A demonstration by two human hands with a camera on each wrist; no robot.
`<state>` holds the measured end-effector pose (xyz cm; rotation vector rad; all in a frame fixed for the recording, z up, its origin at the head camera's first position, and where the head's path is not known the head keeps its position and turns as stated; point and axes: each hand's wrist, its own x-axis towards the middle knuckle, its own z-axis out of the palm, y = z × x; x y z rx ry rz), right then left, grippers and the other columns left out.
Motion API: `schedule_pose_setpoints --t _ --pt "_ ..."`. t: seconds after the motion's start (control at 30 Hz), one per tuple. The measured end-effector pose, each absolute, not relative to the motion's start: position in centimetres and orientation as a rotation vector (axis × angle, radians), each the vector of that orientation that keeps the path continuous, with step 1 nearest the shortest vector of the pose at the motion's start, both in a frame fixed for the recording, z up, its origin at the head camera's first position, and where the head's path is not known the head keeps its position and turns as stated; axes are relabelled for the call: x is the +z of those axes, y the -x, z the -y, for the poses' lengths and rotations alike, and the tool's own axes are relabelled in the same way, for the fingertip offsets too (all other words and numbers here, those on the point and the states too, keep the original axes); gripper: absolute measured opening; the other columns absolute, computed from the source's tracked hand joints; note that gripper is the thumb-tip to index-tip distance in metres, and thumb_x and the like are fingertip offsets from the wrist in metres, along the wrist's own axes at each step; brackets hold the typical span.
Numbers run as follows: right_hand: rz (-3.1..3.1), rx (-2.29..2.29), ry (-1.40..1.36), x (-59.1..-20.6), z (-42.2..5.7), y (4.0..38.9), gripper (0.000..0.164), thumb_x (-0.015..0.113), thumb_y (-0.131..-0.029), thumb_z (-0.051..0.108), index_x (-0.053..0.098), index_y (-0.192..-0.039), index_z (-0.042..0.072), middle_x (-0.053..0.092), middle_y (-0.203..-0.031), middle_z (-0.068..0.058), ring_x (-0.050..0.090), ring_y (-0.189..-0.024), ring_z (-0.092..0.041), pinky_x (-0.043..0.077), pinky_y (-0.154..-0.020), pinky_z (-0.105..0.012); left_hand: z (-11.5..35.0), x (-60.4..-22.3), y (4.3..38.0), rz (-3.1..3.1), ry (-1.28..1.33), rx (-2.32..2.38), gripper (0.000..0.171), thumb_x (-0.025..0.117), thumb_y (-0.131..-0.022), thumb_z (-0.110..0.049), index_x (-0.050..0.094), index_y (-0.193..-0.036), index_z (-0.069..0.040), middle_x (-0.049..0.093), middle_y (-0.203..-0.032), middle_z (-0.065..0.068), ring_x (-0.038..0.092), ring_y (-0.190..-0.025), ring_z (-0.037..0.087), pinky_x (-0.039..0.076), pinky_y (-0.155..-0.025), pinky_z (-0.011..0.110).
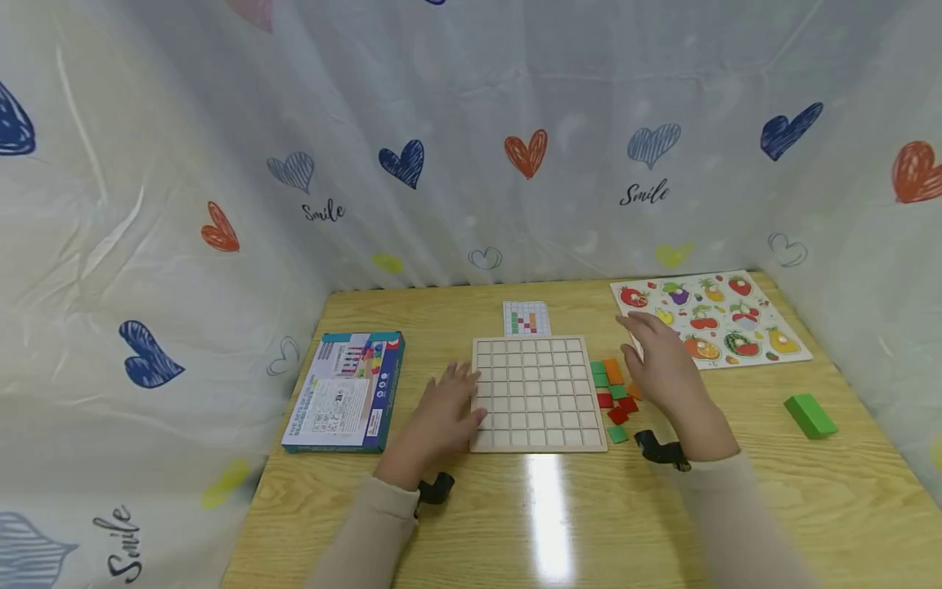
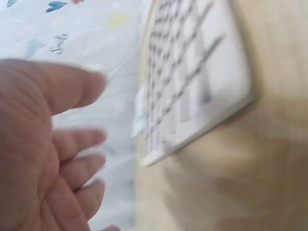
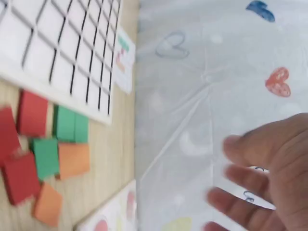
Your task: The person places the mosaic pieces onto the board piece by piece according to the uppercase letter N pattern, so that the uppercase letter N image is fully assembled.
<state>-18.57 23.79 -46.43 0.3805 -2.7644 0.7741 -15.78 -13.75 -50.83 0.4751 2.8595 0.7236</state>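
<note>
A wooden grid board (image 1: 537,394) with bare square cells lies in the middle of the table. My left hand (image 1: 440,415) is at the board's left edge, fingers loosely spread and holding nothing; whether it touches the board I cannot tell. To the right of the board lies a loose cluster of red, green and orange square tiles (image 3: 45,159). Over the table just beyond these tiles is my right hand (image 1: 666,372), its fingers extended and nothing in them. A small pattern card (image 1: 526,318) with coloured squares lies against the board's far edge.
A boxed toy set (image 1: 342,393) lies at the left. At the back right is a fruit picture puzzle board (image 1: 717,319), partly behind my right hand. A green block (image 1: 810,416) sits near the right edge. A curtain printed with hearts (image 1: 471,196) hangs behind the table.
</note>
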Motion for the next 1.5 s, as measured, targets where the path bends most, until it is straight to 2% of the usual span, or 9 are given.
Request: schedule_pose_setpoints --t 0.1,0.23,0.5,0.7,0.9,1.07,1.33,1.4,1.5 --pt "2.922 0.809 -0.390 -46.9 -24.5 20.1 0.039 0.063 -0.107 0.004 0.066 -0.145 -0.002 0.063 -0.141 -0.029 0.067 -0.115 -0.047 0.060 -0.096 -0.065 13.5 -52.1 15.2 -2.738 -0.513 0.789 0.072 0.069 -0.105 -0.039 0.044 -0.169 -0.015 0.026 -0.182 0.006 0.011 -0.171 0.032 0.009 -0.136 0.068" --pt "3.132 0.912 -0.397 -48.9 -25.4 22.3 0.037 0.061 -0.109 0.008 0.068 -0.143 -0.002 0.067 -0.137 -0.027 0.068 -0.110 -0.040 0.061 -0.096 -0.060 13.1 -53.3 14.7 -2.675 -0.530 0.834 0.077 0.073 -0.102 -0.040 0.045 -0.169 -0.016 0.026 -0.182 0.004 0.011 -0.172 0.031 0.007 -0.137 0.066" --pt "3.237 0.977 -0.423 -51.0 -26.8 24.1 0.036 0.071 -0.103 0.011 0.072 -0.136 -0.005 0.070 -0.121 -0.022 0.064 -0.100 -0.031 0.059 -0.090 -0.052 12.5 -54.4 14.4 -2.689 -0.524 0.796 0.074 0.076 -0.101 -0.044 0.050 -0.166 -0.022 0.033 -0.179 0.000 0.018 -0.171 0.032 0.007 -0.138 0.063" --pt "3.285 0.953 -0.402 -51.1 -26.5 24.1 0.035 0.075 -0.101 0.013 0.074 -0.133 -0.002 0.068 -0.122 -0.020 0.060 -0.099 -0.031 0.057 -0.090 -0.049 12.7 -54.8 14.3 -2.702 -0.513 0.814 0.075 0.078 -0.100 -0.045 0.050 -0.166 -0.022 0.034 -0.179 -0.001 0.018 -0.170 0.033 0.006 -0.138 0.063" --pt "3.299 0.954 -0.358 -51.3 -26.1 24.1 0.031 0.074 -0.102 0.012 0.073 -0.130 -0.001 0.066 -0.126 -0.023 0.059 -0.104 -0.035 0.056 -0.097 -0.056 12.8 -55.0 14.2 -2.700 -0.508 0.852 0.075 0.078 -0.100 -0.045 0.049 -0.166 -0.022 0.032 -0.179 -0.002 0.017 -0.171 0.032 0.004 -0.138 0.063" --pt "3.287 0.932 -0.386 -51.1 -26.2 24.0 0.038 0.077 -0.101 0.016 0.071 -0.134 -0.001 0.065 -0.129 -0.024 0.059 -0.110 -0.038 0.053 -0.105 -0.062 12.8 -55.0 14.4 -2.692 -0.514 0.867 0.075 0.078 -0.100 -0.045 0.050 -0.166 -0.022 0.033 -0.179 -0.002 0.017 -0.171 0.031 0.004 -0.139 0.062" --pt "3.297 0.928 -0.425 -51.1 -26.3 24.1 0.038 0.079 -0.101 0.019 0.070 -0.132 -0.001 0.063 -0.130 -0.024 0.058 -0.113 -0.039 0.051 -0.108 -0.064 12.8 -54.9 14.5 -2.684 -0.509 0.870 0.075 0.078 -0.100 -0.045 0.050 -0.166 -0.023 0.033 -0.179 -0.002 0.017 -0.171 0.032 0.004 -0.139 0.062" --pt "3.310 0.949 -0.402 -51.2 -26.3 24.2 0.038 0.080 -0.101 0.019 0.069 -0.131 -0.001 0.062 -0.129 -0.023 0.057 -0.112 -0.038 0.052 -0.107 -0.063 12.8 -54.9 14.5 -2.686 -0.508 0.872 0.075 0.078 -0.100 -0.045 0.050 -0.166 -0.023 0.034 -0.179 -0.002 0.017 -0.171 0.032 0.004 -0.139 0.062" --pt "3.307 1.009 -0.355 -51.2 -26.2 24.3 0.032 0.080 -0.100 0.018 0.067 -0.125 0.001 0.063 -0.121 -0.020 0.056 -0.106 -0.035 0.054 -0.099 -0.054 12.8 -54.9 14.5 -2.685 -0.506 0.877 0.075 0.079 -0.099 -0.044 0.051 -0.166 -0.023 0.034 -0.179 -0.002 0.017 -0.171 0.032 0.004 -0.139 0.062"
